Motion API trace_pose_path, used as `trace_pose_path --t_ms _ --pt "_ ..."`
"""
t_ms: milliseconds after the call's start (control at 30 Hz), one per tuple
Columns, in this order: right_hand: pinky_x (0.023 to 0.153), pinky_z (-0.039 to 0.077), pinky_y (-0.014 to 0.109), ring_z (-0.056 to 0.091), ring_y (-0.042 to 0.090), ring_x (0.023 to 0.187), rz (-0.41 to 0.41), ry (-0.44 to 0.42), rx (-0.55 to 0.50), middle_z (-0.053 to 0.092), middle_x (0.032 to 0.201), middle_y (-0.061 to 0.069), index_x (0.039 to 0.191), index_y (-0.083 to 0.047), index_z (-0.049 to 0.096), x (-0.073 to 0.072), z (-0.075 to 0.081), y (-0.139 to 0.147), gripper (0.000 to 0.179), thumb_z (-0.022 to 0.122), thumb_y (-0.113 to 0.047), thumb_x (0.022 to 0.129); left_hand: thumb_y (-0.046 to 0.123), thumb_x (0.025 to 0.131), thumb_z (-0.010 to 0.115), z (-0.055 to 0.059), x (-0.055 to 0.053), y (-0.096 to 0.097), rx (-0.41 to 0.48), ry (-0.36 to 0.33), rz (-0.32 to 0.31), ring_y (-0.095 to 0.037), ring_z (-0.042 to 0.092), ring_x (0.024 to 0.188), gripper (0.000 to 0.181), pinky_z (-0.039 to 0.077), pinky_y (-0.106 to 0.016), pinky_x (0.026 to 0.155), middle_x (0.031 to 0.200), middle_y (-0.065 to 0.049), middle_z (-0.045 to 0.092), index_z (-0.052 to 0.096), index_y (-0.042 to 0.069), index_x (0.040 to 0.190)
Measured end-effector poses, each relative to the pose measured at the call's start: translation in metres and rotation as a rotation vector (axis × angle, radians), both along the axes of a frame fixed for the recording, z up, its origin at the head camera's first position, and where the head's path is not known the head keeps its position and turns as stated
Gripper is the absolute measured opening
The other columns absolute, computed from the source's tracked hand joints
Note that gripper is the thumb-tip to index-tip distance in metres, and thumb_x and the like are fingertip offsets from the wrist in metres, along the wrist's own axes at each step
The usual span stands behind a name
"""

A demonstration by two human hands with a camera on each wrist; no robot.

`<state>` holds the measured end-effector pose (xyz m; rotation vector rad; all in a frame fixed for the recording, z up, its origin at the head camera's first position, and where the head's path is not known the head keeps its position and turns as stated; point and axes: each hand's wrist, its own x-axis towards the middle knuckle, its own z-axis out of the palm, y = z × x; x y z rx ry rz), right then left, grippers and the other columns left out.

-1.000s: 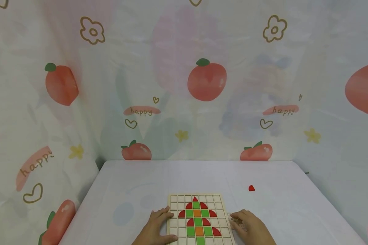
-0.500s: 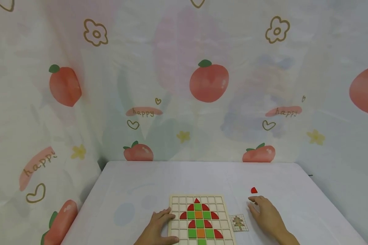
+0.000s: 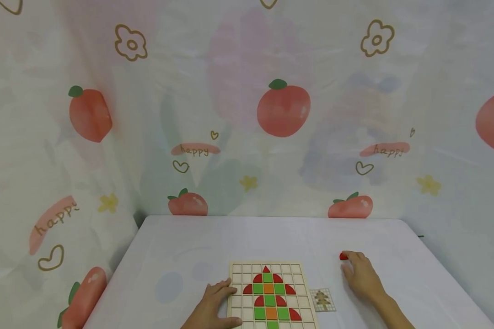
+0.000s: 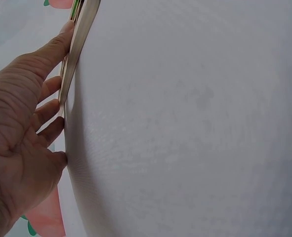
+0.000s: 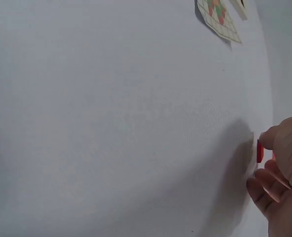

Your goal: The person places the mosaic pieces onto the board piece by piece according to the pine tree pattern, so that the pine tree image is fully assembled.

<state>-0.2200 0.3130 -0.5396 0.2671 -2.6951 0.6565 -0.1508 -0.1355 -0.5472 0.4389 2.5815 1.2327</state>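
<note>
In the head view my left hand (image 3: 214, 304) holds the left edge of a wooden grid board (image 3: 247, 270). Its fingertips and thumb rest on the frame; the left wrist view shows the same hand (image 4: 24, 118) along the board's side (image 4: 79, 44). Red, green and orange tiles form a tree in the board's squares. My right hand (image 3: 363, 276) reaches over a red quarter-round tile (image 3: 342, 257) on the table. The index fingertip touches that tile, while the thumb appears a little apart from it. In the right wrist view the tile (image 5: 260, 151) shows beside the fingers.
A small pattern card (image 3: 323, 299) with a tree picture lies against the board's right side. The white-covered table (image 3: 189, 228) is backed by a fruit-patterned cloth (image 3: 230, 91). The board's lower part falls outside the head view.
My right hand has moved from the card out to the right and away from me, to the red tile, uncovering the card. The left hand stays on the board. The head view shifted slightly.
</note>
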Motion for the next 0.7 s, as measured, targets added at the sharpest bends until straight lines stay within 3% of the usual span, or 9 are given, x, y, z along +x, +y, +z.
trace_pose_path --t_ms 333,567,700 --pt "0.089 0.051 0.061 0.058 0.046 0.102 0.062 -0.013 0.094 0.062 0.12 0.031 0.125 0.013 0.06 -0.012 0.002 0.009 0.037 0.06 0.012 0.088 0.049 0.079 0.086 -0.003 -0.001 0.0 0.014 0.005 -0.005 -0.049 0.033 0.147 0.073 0.012 -0.073 0.119 0.158 -0.015 0.044 0.061 0.015 0.138" --pt "0.086 0.051 0.06 0.063 0.043 0.097 0.06 -0.036 0.057 0.068 0.109 0.027 0.116 0.011 0.066 -0.014 0.004 0.012 0.028 0.064 0.009 0.088 0.048 0.08 0.086 -0.003 -0.001 0.0 0.011 0.026 -0.014 -0.049 0.034 0.146 0.071 0.012 -0.074 0.118 0.157 -0.016 0.044 0.062 0.014 0.137" --pt "0.079 0.053 0.053 0.063 0.035 0.091 0.037 -0.03 0.037 0.07 0.105 0.021 0.112 0.008 0.07 -0.012 0.003 0.012 0.025 0.07 0.005 0.087 0.048 0.08 0.086 -0.003 0.0 -0.001 0.007 0.027 -0.012 -0.048 0.034 0.146 0.071 0.011 -0.073 0.119 0.157 -0.015 0.045 0.062 0.015 0.137"
